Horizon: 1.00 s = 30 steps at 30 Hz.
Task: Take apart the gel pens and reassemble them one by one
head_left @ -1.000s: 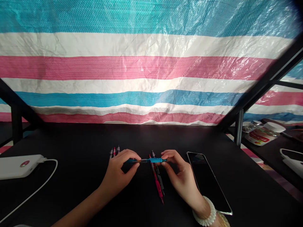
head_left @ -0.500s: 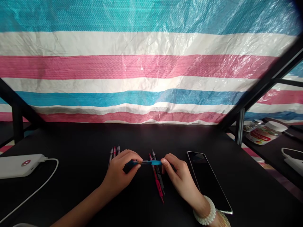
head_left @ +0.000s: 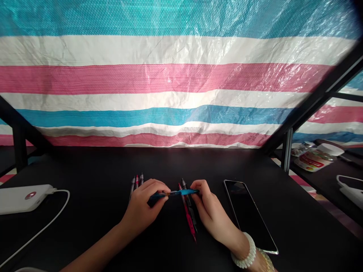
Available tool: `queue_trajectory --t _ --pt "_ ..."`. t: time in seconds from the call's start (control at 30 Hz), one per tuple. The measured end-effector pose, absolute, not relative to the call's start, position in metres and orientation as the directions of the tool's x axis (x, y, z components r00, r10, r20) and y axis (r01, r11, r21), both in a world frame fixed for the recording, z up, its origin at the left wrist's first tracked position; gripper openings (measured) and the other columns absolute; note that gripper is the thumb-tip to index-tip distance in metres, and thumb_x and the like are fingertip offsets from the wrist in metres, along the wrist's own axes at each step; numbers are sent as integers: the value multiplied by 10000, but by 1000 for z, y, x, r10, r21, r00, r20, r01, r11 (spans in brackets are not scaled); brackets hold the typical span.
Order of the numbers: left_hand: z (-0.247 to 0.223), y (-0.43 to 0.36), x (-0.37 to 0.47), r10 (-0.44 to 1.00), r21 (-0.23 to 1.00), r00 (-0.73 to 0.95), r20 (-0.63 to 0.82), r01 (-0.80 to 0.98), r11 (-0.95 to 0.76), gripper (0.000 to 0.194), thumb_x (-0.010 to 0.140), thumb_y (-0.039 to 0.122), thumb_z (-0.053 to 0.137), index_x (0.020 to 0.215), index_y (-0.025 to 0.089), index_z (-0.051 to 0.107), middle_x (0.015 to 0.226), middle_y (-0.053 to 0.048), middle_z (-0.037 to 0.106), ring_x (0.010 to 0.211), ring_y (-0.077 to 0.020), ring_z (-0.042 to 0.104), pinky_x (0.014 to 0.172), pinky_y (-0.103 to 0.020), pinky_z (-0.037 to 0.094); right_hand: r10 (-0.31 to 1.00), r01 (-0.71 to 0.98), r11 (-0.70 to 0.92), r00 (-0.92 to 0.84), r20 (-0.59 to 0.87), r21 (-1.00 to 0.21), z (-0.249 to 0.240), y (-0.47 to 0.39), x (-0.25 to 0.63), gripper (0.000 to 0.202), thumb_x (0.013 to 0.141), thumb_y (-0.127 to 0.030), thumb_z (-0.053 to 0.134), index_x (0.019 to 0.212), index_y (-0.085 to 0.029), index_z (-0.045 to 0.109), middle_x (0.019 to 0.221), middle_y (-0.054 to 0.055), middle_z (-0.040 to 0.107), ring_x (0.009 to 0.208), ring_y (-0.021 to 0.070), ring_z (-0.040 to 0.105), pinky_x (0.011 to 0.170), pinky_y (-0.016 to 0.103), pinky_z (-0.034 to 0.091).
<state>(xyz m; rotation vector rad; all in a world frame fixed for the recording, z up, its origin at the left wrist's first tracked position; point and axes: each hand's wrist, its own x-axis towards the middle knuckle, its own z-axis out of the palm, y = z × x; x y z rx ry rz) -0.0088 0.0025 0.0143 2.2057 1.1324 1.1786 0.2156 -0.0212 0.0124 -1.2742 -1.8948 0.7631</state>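
Pinching a blue pen (head_left: 187, 192) from both ends, two-handed

So both hands are pretty much closed up on this one. The left hand (head_left: 144, 200) has its thumb and index finger nipped together around the pen's darker end, with a bit of it running back into the hollow of the palm. Other fingers are bent behind, hard to see. The right hand (head_left: 212, 211) has the opposite end between thumb and fingers, not much gap at all. Can't tell how hard either one is squeezing.

Pen sits crosswise around the middle of the black desk (head_left: 159, 162), well in from the far edge. It passes over a pink pen (head_left: 189, 219) and a black pen (head_left: 193, 216), lying side by side and pointing roughly from the far edge to the near one. Three more pens (head_left: 137, 182) poke out past the left hand, partly hidden by it.

Toward the desk's right edge there's a phone (head_left: 251, 215), face up with a dark screen, just beside the right hand. Over by the left edge, a white power bank (head_left: 21, 200) with a white cable (head_left: 64, 211) plugged in.
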Motion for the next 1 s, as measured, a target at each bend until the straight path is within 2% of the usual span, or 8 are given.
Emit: queue_trajectory --t 0.17,0.3,0.4,0.53,0.7,0.83,0.93,1.0 --pt "13 4 -10 777 622 318 543 470 -627 202 811 37 612 898 212 664 882 -5 691 824 -153 646 757 -273 506 935 561 347 -271 230 -751 10 -20 217 105 1017 -201 361 974 -225 453 807 5 550 700 173 534 631 283 402" --pt "13 4 -8 751 606 344 563 446 -659 214 808 25 610 903 209 664 871 -5 699 817 -155 647 758 -277 508 934 586 352 -273 231 -730 13 -20 218 277 1051 -276 316 851 -222 500 780 12 544 694 173 532 639 290 403" --pt "13 4 -7 750 603 357 558 446 -661 209 807 29 613 902 208 664 865 -6 700 817 -158 653 762 -281 509 926 574 372 -284 249 -730 14 -21 217 222 1045 -252 328 953 -227 529 869 28 588 775 183 570 708 299 435" --pt "12 4 -7 767 615 341 543 460 -640 219 798 19 617 899 209 659 872 -2 697 814 -153 651 754 -275 508 921 555 383 -288 262 -739 13 -21 215 148 1000 -181 407 1136 -224 446 970 38 599 839 190 592 741 299 453" --pt "13 3 -9 780 624 317 539 472 -623 222 796 15 616 889 212 659 866 3 693 815 -150 643 754 -276 506 920 570 388 -293 262 -724 12 -21 216 95 1006 -173 373 978 -225 447 833 10 562 716 175 552 655 289 424" --pt "14 3 -8 766 616 339 546 456 -642 219 803 19 612 898 210 657 863 2 698 816 -153 643 756 -281 506 916 614 398 -309 256 -682 13 -20 216 277 1049 -256 308 842 -225 491 775 13 545 690 179 529 641 296 415" --pt "13 3 -7 753 604 349 558 452 -656 220 802 21 609 900 211 659 860 -1 702 818 -160 646 763 -291 507 906 585 415 -331 263 -696 13 -20 216 167 1039 -236 350 1026 -233 516 905 30 601 815 192 584 733 307 449" --pt "13 4 -8 755 602 341 560 458 -654 222 798 18 608 895 211 660 861 -3 702 821 -164 646 768 -296 508 901 562 424 -341 268 -710 13 -21 216 162 1012 -192 403 1157 -239 458 1014 45 611 901 198 599 785 310 458"
